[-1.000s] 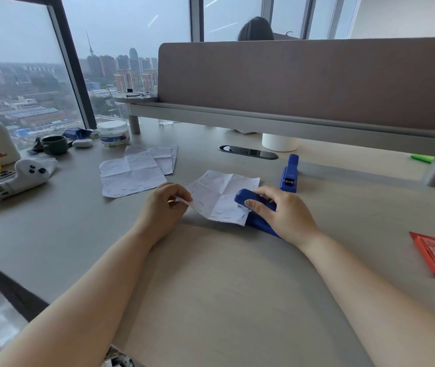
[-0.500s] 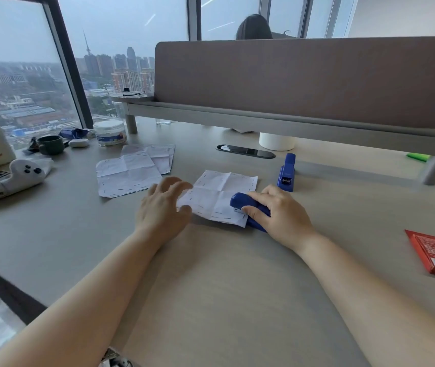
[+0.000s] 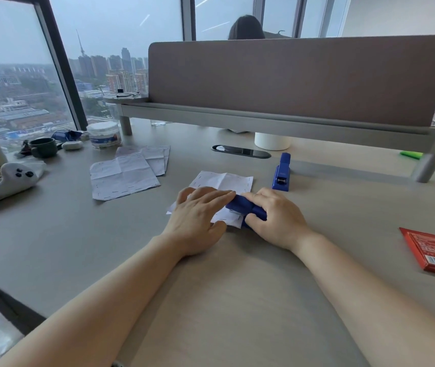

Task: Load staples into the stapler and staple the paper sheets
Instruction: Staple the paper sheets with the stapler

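We note our left hand point(image 3: 198, 218) flat, fingers straight, pressing the paper sheets point(image 3: 224, 180) onto the desk point(image 3: 237, 287), fingertips touching the blue stapler point(image 3: 240, 205). Our right hand point(image 3: 277, 218) curls around the stapler, which sits over the sheets' near right corner.

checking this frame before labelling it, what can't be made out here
Head view, all:
- Whether the gripped stapler holds staples: the right hand covers its body.
- The paper sheets' near part: under the left hand.
- The red packet: cut off by the right edge, print too small.
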{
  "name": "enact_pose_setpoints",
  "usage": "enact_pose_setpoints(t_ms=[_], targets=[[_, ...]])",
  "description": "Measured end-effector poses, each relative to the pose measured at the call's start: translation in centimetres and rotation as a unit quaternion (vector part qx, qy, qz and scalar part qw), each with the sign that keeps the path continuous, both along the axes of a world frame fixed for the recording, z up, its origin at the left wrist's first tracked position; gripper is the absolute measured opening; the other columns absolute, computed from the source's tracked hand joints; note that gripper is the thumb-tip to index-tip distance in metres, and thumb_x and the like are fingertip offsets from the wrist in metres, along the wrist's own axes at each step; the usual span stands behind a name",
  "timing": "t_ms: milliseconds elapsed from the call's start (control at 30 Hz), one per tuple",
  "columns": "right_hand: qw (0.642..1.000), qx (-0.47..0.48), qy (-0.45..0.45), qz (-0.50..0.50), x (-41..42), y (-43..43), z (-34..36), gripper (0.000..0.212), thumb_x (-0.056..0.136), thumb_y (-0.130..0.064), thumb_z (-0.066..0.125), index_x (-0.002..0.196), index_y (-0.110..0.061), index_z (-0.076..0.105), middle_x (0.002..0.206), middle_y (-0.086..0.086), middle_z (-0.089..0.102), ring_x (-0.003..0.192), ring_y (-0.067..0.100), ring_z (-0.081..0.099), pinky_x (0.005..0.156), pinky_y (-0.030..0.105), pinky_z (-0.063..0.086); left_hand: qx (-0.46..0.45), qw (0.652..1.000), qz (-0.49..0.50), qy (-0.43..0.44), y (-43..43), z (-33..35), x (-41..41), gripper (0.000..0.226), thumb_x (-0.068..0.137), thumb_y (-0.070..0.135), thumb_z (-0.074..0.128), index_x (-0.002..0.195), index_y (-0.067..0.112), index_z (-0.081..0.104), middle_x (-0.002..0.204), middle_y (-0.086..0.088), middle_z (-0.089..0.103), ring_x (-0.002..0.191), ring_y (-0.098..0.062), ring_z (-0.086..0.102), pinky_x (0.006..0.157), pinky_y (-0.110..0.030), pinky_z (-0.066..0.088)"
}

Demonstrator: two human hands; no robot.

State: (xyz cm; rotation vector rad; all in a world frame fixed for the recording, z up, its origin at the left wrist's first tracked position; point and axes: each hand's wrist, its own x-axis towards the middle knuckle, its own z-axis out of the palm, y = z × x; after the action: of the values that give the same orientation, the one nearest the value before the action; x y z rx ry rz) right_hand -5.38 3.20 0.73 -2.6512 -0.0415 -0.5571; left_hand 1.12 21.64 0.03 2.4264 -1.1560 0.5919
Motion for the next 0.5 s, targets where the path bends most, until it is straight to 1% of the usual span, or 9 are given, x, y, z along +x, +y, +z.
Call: enact_pose_setpoints(t_ms=[100,200,300,400,500], targets=[[1.0,-0.02,-0.001,0.001,0.3,-0.1,-0.1,0.033,0.085,-0.035,0.056,0.118,-0.031,0.058,0.099,-0.001,0.058,0.099,0.021,0.051,0.078,0.037,0.046,-0.007,1.0,0.006,0.008,-0.3,0.2,-0.4,0.064,0.071,0.04,0.03,0.129,0.029,0.053,0.129,0.015,0.058,0.121,-0.008,0.048,0.107,-0.033,0.015],[0.999,-0.041,0.001,-0.003,0.6,-0.2,-0.1,0.03,0.088,-0.041,0.054,0.115,-0.03,0.059,0.097,0.0,0.059,0.096,0.022,0.053,0.075,0.036,0.044,-0.02,1.0,0.015,0.01,-0.7,0.5,-0.5,0.062,0.07,0.043,0.03,0.123,0.028,0.058,0.125,0.014,0.061,0.119,-0.006,0.05,0.111,-0.034,0.01],[0.998,-0.069,-0.004,-0.001,0.8,-0.2,0.0,0.028,0.088,-0.038,0.054,0.112,-0.025,0.061,0.095,0.002,0.06,0.092,0.026,0.055,0.076,0.037,0.044,-0.025,1.0,0.012,-0.002,-1.2,0.9,-0.3,0.058,0.069,0.046,0.032,0.112,0.025,0.064,0.114,0.011,0.066,0.11,-0.01,0.057,0.111,-0.035,0.011],[0.994,-0.109,0.0,-0.004,0.9,0.1,0.1,0.027,0.089,-0.037,0.052,0.107,-0.02,0.062,0.095,0.002,0.059,0.091,0.026,0.054,0.077,0.036,0.042,-0.019,0.999,0.018,-0.027,-1.7,1.0,-0.2,0.052,0.071,0.049,0.036,0.101,0.021,0.067,0.1,0.009,0.069,0.098,-0.013,0.063,0.109,-0.032,0.009],[0.993,-0.118,-0.007,-0.01,0.8,0.3,0.3,0.027,0.089,-0.037,0.051,0.105,-0.018,0.062,0.095,0.002,0.059,0.091,0.026,0.053,0.076,0.035,0.04,-0.033,0.998,0.026,-0.037,-1.9,0.6,-0.3,0.046,0.072,0.048,0.04,0.096,0.021,0.068,0.094,0.009,0.069,0.092,-0.014,0.064,0.108,-0.031,0.011]])
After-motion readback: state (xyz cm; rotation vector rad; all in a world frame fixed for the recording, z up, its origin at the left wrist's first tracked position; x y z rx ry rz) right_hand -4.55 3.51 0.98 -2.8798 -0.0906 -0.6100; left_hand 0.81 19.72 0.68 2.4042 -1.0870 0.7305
